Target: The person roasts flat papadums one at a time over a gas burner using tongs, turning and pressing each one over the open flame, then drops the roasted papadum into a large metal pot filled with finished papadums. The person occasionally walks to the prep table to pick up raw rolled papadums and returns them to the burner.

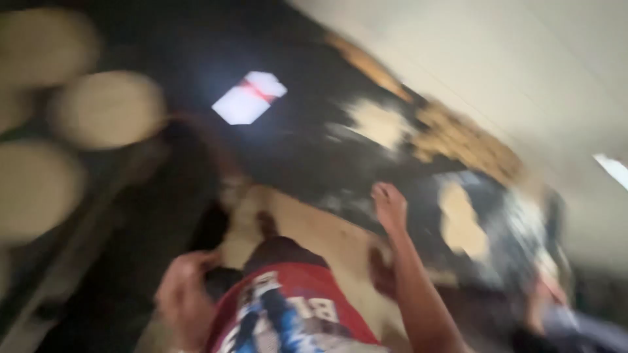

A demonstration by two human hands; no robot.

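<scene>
Blurred look down at two hands.
Left hand (184,297) at seven o'clock seems curled on dark cloth (163,216), likely soft, light; right hand (389,202) fisted, empty.

Heavy motion blur covers the whole head view; no edge is sharp and streaking runs diagonally. Overall exposure is dim, with deep black areas at centre and lower left holding no detail. A bright white patch (250,97) at upper centre is blown out. The pale wall (523,59) at upper right is evenly lit, with a bright strip (613,170) at the right edge. The left hand (183,297) and right hand (390,204) are smeared; fingers cannot be told apart. Pale round shapes (108,108) at far left are fully out of focus.
</scene>
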